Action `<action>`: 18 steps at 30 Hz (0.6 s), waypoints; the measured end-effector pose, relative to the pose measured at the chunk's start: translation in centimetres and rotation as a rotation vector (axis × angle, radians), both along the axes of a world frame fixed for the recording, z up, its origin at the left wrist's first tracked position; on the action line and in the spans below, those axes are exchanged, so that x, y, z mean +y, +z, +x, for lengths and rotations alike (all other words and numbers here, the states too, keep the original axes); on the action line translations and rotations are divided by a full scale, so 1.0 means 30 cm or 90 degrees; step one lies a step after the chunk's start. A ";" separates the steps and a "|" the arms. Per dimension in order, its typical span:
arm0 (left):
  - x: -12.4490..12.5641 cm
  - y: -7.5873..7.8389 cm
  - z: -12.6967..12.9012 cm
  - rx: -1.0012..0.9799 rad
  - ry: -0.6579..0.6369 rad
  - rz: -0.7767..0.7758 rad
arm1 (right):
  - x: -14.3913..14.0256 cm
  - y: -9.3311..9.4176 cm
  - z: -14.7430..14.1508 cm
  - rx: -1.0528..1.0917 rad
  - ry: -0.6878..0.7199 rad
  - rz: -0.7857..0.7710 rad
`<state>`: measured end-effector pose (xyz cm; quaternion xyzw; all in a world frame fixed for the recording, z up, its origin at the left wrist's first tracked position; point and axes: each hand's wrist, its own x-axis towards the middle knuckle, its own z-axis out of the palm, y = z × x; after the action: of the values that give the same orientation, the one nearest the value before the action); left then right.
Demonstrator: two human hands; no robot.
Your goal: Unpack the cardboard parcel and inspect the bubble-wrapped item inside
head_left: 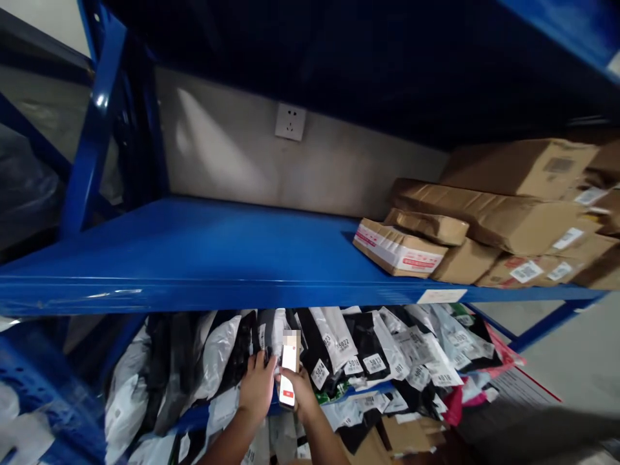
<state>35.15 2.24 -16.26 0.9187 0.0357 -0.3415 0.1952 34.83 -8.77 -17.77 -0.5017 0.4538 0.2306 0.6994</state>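
Holding a phone (289, 368) upright in our right hand (301, 391), screen toward us for reading, just below the blue shelf (194, 258); our left hand (256, 387) rests, fingers curled, on numbered mailer bags (368, 361).

White tags on mailer bags (368, 352) — 5022, 5023, 5024, 5013

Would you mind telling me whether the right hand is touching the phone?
Touching: the head view shows the right hand wrapped around the phone.

blue shelf (194, 258) | cardboard boxes (498, 213) right | mailer bags (378, 355) below
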 end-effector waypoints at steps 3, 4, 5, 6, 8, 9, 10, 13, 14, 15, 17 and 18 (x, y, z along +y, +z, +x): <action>0.012 0.002 -0.006 -0.012 0.008 0.000 | -0.015 0.039 0.048 -0.002 -0.017 -0.003; 0.016 0.002 -0.007 -0.013 0.006 0.000 | -0.025 0.063 0.069 -0.009 -0.025 -0.002; 0.020 0.003 -0.007 -0.011 0.004 -0.001 | -0.038 0.092 0.090 -0.019 -0.030 0.000; 0.023 0.004 -0.005 -0.006 0.001 -0.002 | -0.054 0.126 0.111 -0.031 -0.026 0.004; 0.021 0.007 0.003 0.001 -0.001 -0.009 | -0.095 0.204 0.139 -0.064 -0.004 0.017; 0.015 0.008 0.008 0.000 0.000 -0.013 | -0.117 0.247 0.143 -0.078 -0.002 0.023; 0.004 0.008 0.012 -0.003 -0.001 -0.019 | -0.140 0.289 0.140 -0.088 -0.017 0.024; -0.065 0.000 0.015 0.001 -0.016 -0.055 | -0.196 0.402 0.082 -0.070 -0.111 -0.001; -0.097 -0.005 0.012 0.012 -0.023 -0.064 | -0.210 0.430 0.050 -0.067 -0.135 -0.018; -0.127 -0.010 0.005 0.022 -0.026 -0.074 | -0.222 0.451 0.015 -0.069 -0.152 -0.039; -0.170 -0.018 -0.010 0.039 -0.027 -0.098 | -0.245 0.474 -0.060 -0.090 -0.158 -0.090; -0.172 -0.018 -0.016 0.038 -0.024 -0.120 | -0.259 0.478 -0.096 -0.100 -0.150 -0.109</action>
<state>34.65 -2.93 -16.80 0.8864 -0.0082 -0.3739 0.2728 31.94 -16.54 -3.42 -0.5196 0.4715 0.0674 0.7094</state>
